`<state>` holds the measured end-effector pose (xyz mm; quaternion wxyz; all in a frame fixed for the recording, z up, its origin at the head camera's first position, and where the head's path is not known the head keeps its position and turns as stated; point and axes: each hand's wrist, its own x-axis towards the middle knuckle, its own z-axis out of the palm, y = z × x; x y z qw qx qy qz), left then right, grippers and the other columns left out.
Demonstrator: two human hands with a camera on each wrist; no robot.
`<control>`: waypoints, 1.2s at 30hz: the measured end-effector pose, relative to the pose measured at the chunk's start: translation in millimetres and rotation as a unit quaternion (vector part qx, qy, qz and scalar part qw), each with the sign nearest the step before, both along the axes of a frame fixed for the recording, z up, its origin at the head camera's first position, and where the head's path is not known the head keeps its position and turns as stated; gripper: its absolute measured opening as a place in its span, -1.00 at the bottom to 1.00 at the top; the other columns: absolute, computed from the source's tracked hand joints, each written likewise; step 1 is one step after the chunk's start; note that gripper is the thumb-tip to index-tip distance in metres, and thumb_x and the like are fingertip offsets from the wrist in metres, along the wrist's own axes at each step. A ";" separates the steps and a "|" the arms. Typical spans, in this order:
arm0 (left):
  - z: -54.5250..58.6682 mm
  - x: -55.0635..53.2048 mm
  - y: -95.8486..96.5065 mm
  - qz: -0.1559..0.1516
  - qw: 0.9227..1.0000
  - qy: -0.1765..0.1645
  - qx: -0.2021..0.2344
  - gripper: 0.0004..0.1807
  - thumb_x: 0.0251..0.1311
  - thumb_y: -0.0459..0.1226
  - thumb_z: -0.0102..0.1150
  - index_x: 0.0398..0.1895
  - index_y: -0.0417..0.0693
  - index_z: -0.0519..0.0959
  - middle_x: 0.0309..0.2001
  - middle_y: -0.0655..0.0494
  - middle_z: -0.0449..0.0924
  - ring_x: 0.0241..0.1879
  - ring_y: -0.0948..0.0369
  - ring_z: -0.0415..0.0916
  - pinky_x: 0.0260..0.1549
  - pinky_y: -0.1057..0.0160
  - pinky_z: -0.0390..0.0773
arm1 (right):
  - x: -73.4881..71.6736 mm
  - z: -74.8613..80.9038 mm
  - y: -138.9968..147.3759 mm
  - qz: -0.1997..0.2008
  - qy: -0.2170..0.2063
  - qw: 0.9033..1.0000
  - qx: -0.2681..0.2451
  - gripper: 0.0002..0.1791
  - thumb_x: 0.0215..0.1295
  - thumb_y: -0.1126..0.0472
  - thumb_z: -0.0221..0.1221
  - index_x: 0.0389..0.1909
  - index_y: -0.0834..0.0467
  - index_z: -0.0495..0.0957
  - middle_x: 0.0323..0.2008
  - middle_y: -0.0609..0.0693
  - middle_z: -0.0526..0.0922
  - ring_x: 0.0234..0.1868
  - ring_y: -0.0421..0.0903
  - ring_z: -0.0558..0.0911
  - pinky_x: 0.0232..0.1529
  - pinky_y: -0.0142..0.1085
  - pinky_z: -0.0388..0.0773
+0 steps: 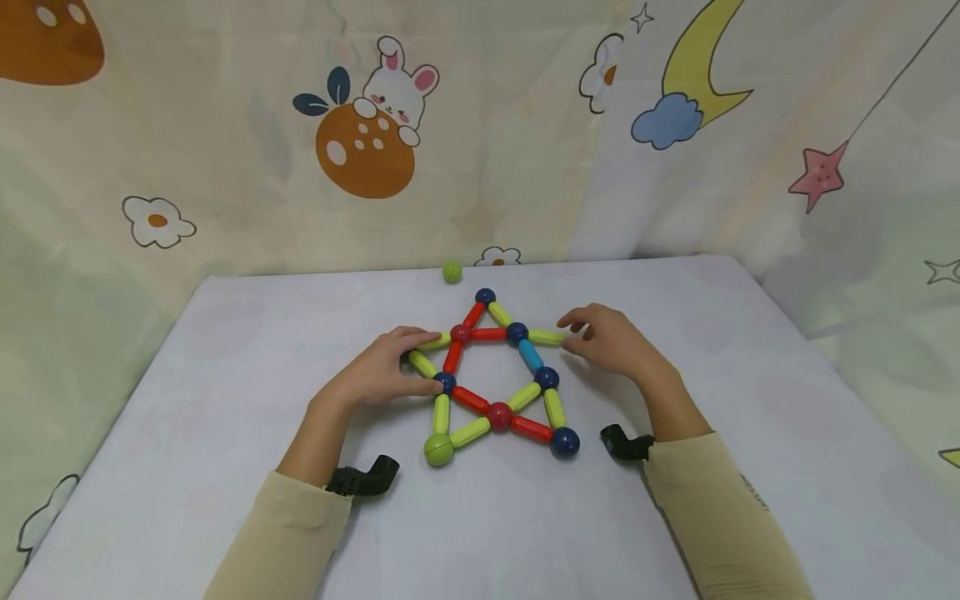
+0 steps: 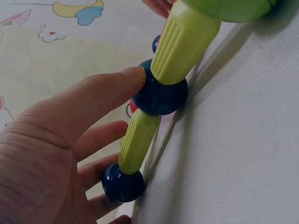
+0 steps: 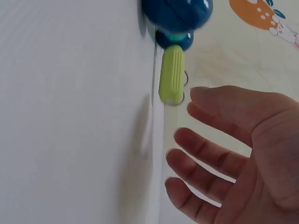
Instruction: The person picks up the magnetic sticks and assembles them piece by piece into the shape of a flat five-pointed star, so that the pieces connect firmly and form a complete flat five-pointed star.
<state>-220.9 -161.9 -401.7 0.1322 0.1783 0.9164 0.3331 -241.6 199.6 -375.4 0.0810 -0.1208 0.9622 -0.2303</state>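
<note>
A star-shaped figure of magnetic rods and balls (image 1: 498,416) lies on the table, in red, yellow-green and blue. My left hand (image 1: 382,367) spans its left point, the thumb on a dark blue ball (image 2: 161,93) and the index finger by a yellow-green rod. In the left wrist view, the other fingers are behind the corner's dark blue ball (image 2: 123,183), which the hand hides in the head view. My right hand (image 1: 607,340) hovers beside the bare outer end of the right yellow-green rod (image 3: 172,77). Its fingers are loosely bent, with nothing between them.
A loose green ball (image 1: 452,272) sits at the table's back edge, behind the star's top ball (image 1: 485,297). The white table (image 1: 247,400) meets a printed cloth backdrop (image 1: 510,167). Black wrist-worn devices (image 1: 367,477) stick out from both cuffs.
</note>
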 end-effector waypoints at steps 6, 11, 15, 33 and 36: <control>0.2 0.7 -0.1 -0.001 1.000 -0.001 0.003 -0.18 0.13 0.02 0.44 0.50 0.17 0.43 0.53 -0.03 0.27 0.51 -0.11 0.19 0.34 -0.29 0.42 | 16.6 5.3 39.3 -0.037 -0.006 0.999 0.009 -0.56 0.43 0.12 0.20 0.25 0.20 0.58 0.13 0.29 0.62 0.12 0.24 0.58 0.04 0.09 0.61; -1.2 0.5 0.7 -0.002 1.000 -0.003 0.004 -0.18 0.13 0.01 0.44 0.50 0.15 0.43 0.53 -0.04 0.27 0.51 -0.12 0.18 0.33 -0.29 0.43 | 27.9 16.0 77.6 -0.060 -0.047 0.997 0.026 -0.50 0.41 0.10 0.20 0.29 0.23 0.50 0.19 0.36 0.57 0.15 0.30 0.55 0.03 0.17 0.56; -1.2 0.7 0.5 -0.002 1.000 -0.003 0.006 -0.19 0.14 0.01 0.43 0.50 0.14 0.42 0.53 -0.04 0.27 0.51 -0.12 0.18 0.33 -0.29 0.43 | 33.0 23.1 98.8 -0.060 -0.112 0.991 0.047 -0.48 0.32 0.12 0.27 0.23 0.28 0.50 0.17 0.40 0.57 0.06 0.27 0.60 -0.06 0.09 0.58; 0.9 1.0 -0.7 -0.001 1.000 -0.004 0.004 -0.18 0.13 0.01 0.44 0.50 0.15 0.42 0.53 -0.05 0.26 0.50 -0.12 0.18 0.32 -0.29 0.44 | 29.3 11.8 98.0 -0.052 -0.067 0.996 -0.030 -0.67 0.39 0.22 0.21 0.13 0.17 0.60 0.04 0.21 0.59 0.04 0.16 0.61 -0.12 -0.17 0.57; 1.0 1.2 -1.1 -0.002 1.000 -0.004 0.006 -0.18 0.13 0.01 0.44 0.50 0.14 0.42 0.53 -0.06 0.26 0.51 -0.12 0.19 0.32 -0.28 0.45 | 27.4 11.3 93.7 -0.042 -0.065 0.995 -0.066 -0.68 0.42 0.22 0.22 0.15 0.17 0.61 0.05 0.19 0.58 -0.01 0.09 0.65 -0.13 -0.22 0.61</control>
